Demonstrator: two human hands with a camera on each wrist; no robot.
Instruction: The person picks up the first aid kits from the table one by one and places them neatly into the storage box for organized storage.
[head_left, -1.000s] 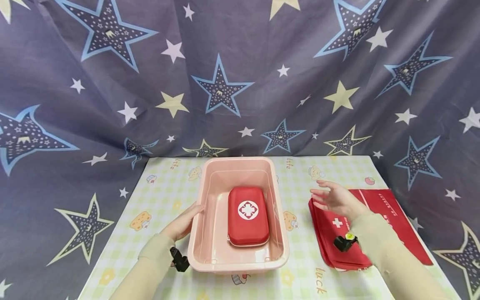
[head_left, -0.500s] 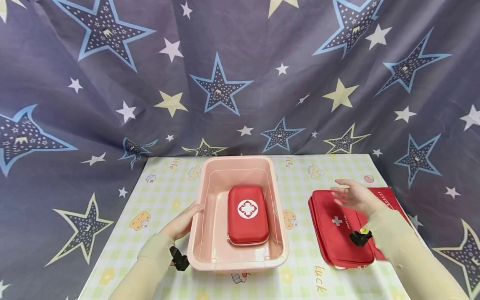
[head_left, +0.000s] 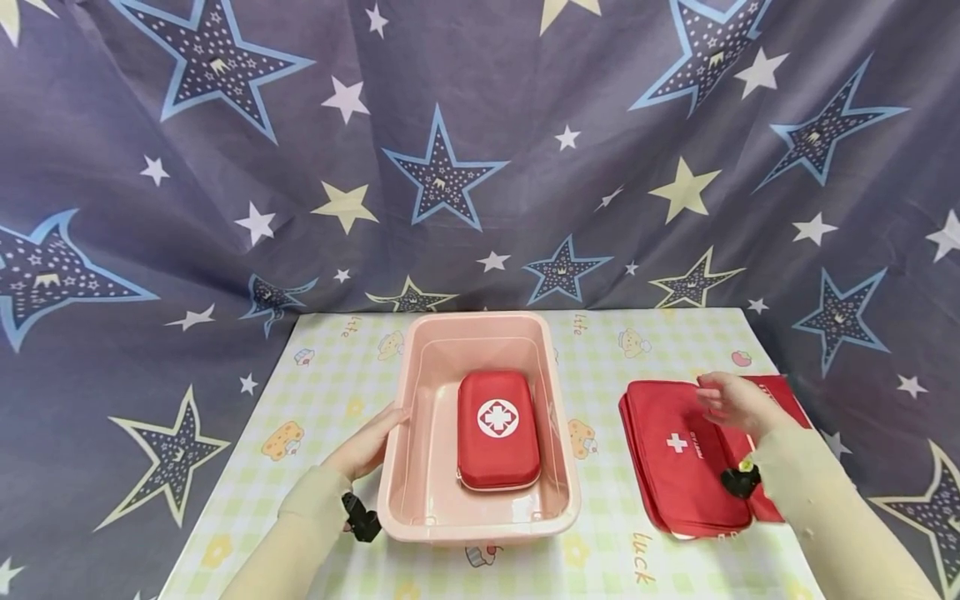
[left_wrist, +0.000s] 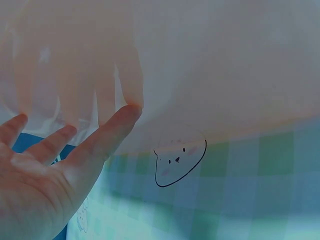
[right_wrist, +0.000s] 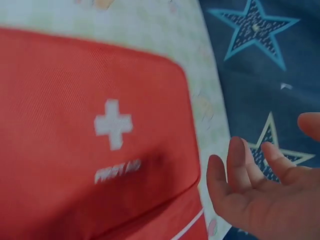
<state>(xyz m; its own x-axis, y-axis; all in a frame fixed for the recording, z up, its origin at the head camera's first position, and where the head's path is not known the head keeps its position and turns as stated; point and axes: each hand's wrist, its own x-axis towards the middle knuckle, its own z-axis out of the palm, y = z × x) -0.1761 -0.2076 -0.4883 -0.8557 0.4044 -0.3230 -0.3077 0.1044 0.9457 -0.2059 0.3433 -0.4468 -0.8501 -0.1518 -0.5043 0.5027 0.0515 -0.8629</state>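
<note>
A pink plastic bin stands mid-table with a red zippered first-aid case, marked with a white cross, lying inside. At its left side is my left hand, one fingertip over the rim. The left wrist view shows fingertips of this hand against the glossy outer wall. My right hand hovers over the right part of the red first-aid bags, loosely curled and holding nothing. The nearer bag bears a white cross and "FIRST AID" lettering; another flat red piece is partly hidden by the arm.
A green-checked tablecloth with cartoon prints covers the table. Behind and beside it hangs a dark star-patterned curtain. Both wrists wear small black cameras.
My right hand has moved right across the red bags, with its fingers curling a little more. More of the nearer bag shows. The left hand and bin have stayed put.
</note>
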